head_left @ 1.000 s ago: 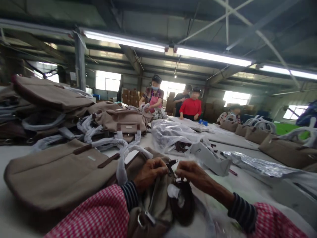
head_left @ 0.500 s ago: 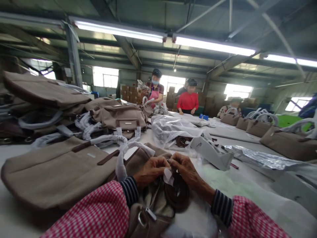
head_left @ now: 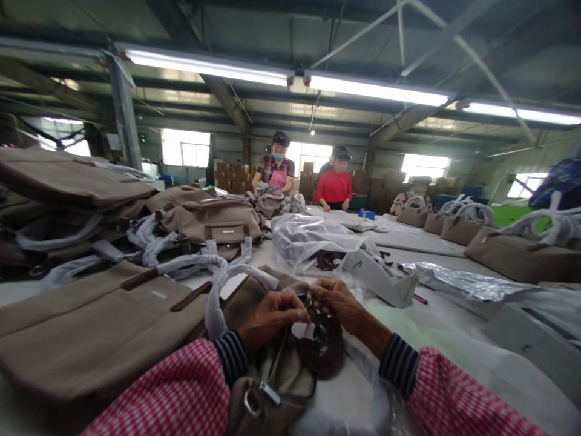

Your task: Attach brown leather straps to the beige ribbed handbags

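Note:
My left hand (head_left: pixel 275 316) is closed in a pinch beside the upper part of a coiled dark brown strap (head_left: pixel 333 354). What sits between its fingertips is too small to make out. A small white piece (head_left: pixel 301 330) hangs just below them. The thumb and fingers of my right hand (head_left: pixel 338 307) pinch the strap's upper end, near a bit of metal. The coil dangles over a taupe handbag (head_left: pixel 285 369), whose zip pull (head_left: pixel 269 392) and metal ring (head_left: pixel 252 402) show at the front. White-wrapped handles (head_left: pixel 218 297) stand left of my left hand.
Taupe bags (head_left: pixel 91 327) lie piled on the left. Beyond my hands are clear plastic wrap (head_left: pixel 313 236) and a white box (head_left: pixel 381 278). More bags (head_left: pixel 521 254) stand along the right. Several people work across the table, one in a red top (head_left: pixel 334 185).
My fingertips have moved slightly apart, and the strap's metal end shows between them. The white piece has shifted a little. The view has turned slightly to the right.

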A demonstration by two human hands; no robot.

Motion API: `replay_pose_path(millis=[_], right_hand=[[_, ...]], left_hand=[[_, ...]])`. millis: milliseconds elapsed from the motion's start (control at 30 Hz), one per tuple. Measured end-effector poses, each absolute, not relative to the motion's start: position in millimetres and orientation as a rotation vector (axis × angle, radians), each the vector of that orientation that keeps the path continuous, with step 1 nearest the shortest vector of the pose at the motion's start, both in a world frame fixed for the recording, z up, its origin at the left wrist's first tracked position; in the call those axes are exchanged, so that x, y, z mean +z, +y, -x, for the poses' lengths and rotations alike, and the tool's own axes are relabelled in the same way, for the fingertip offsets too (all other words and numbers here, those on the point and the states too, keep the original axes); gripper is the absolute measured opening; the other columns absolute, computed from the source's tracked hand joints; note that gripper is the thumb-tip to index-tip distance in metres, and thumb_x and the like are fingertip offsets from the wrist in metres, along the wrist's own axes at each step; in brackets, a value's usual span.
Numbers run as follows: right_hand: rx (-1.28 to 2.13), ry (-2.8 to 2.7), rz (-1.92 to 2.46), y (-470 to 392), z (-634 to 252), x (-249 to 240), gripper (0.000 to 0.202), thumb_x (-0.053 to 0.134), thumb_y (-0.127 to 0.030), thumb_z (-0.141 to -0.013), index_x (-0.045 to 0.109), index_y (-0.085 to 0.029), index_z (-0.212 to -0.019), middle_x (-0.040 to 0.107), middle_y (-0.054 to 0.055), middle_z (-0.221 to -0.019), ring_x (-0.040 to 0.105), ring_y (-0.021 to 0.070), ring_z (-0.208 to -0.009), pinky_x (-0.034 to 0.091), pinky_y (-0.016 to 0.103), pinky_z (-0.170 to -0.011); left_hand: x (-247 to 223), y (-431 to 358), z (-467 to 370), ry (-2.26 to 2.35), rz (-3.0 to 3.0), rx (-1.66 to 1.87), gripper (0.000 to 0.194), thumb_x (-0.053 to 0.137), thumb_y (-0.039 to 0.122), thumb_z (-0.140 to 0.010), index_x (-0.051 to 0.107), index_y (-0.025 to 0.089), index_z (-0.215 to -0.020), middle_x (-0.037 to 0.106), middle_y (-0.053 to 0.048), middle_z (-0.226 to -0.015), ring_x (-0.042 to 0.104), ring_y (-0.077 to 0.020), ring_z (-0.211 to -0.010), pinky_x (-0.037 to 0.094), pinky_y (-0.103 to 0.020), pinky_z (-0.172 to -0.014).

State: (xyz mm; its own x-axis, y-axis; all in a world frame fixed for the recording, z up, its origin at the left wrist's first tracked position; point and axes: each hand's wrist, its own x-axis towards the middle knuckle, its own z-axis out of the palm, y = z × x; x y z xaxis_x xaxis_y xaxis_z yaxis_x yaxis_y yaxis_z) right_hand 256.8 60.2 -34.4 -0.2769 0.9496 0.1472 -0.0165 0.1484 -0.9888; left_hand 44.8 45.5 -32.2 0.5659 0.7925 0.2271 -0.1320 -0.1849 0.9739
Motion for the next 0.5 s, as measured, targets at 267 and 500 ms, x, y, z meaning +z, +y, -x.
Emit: replay_pose_path(millis=[267,500], right_hand=[[1.424,-1.343,0.913,49.3,-262.6,-37.2,0.037,0.090,-0.046,-0.074,0.074,-0.014,-0.083,0.073,0.003,-0.078,0.059,0.0102,-0.061,0.043,0.022,-0.055],[1.514,-1.332,0.922,44.0,-275.2,-35.1,0.038,0.095,-0.026,-0.065,0.077,-0.015,-0.096,0.077,0.005,-0.092,0.063,0.0098,-0.066,0.045,0.021,-0.059]], left_hand=[[-31.3,47.1,-39.3,0.635,-1.513,0.948,0.032,0.084,0.045,-0.080,0.073,0.015,-0.081,0.073,-0.004,-0.085,0.062,-0.0175,-0.084,0.045,-0.030,-0.084],[-33.7,47.0,-39.6,0.693,-1.531,0.949,0.035,0.080,0.047,-0.080,0.066,0.015,-0.082,0.072,-0.005,-0.085,0.060,-0.0175,-0.080,0.045,-0.030,-0.079]])
